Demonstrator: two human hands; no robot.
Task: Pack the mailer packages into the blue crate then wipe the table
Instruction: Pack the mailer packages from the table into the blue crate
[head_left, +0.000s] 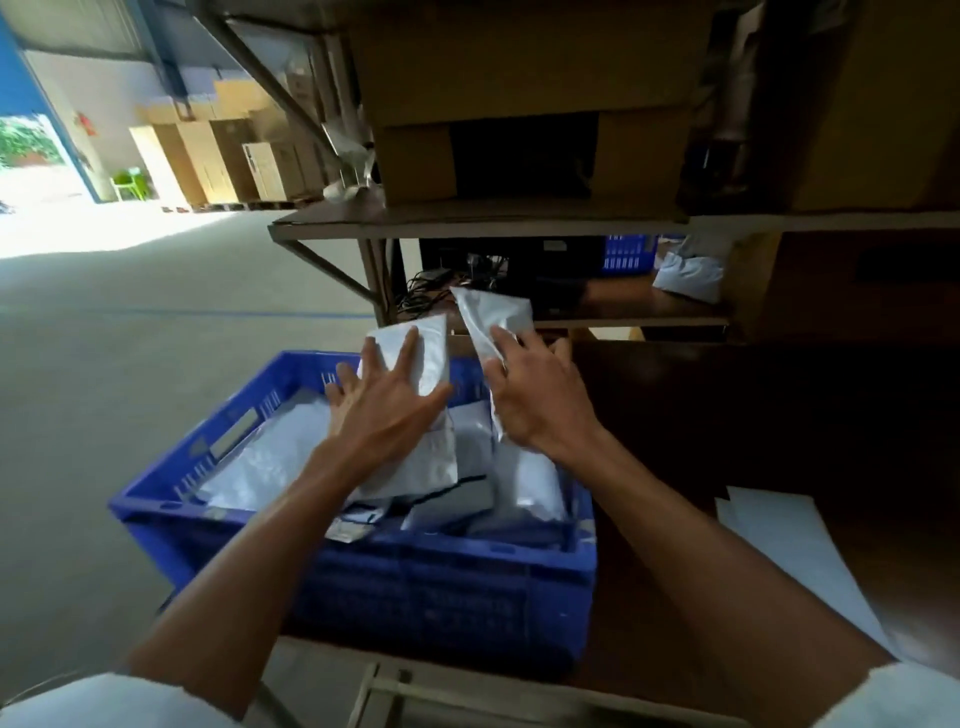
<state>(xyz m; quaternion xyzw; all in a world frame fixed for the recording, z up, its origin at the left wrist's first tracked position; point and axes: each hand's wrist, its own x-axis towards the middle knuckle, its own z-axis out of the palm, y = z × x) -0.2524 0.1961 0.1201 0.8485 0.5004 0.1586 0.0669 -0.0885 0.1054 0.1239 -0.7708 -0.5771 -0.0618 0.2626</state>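
Both forearms reached forward over the blue crate (415, 587), bare from white sleeves, and converged above its far half.

The left hand (387, 402) was held palm down with wrist straight. Its fingers were straight and spread wide, laid flat on the face of the first mailer (428, 358), a white package standing nearly upright against the crate's far wall. The thumb pointed towards the right hand along the package's edge. No finger was seen curling round it.

The right hand (540, 400) was just beside the left, above the crate's far right corner, with the wrist bent slightly inward. It gripped the second mailer (493, 312): the index finger lay along the near face and the other fingers curled round the far edge. This package tilted up and away, its top end clear of the crate's far rim and its lower end running beneath the palm.

Inside the crate lay further packed mailers (270, 457), white and grey, overlapping one another, some flat and some leaning on the right wall.

The crate stood at the left end of a dark brown bench (675, 457). To the crate's right, white sheets (795, 551) lay on the bench. Beyond the crate, a shelf (467, 221) carried a cardboard box (519, 104). Under that shelf were tangled cables (426, 291), a second crate (628, 254) and a white bag (691, 275).
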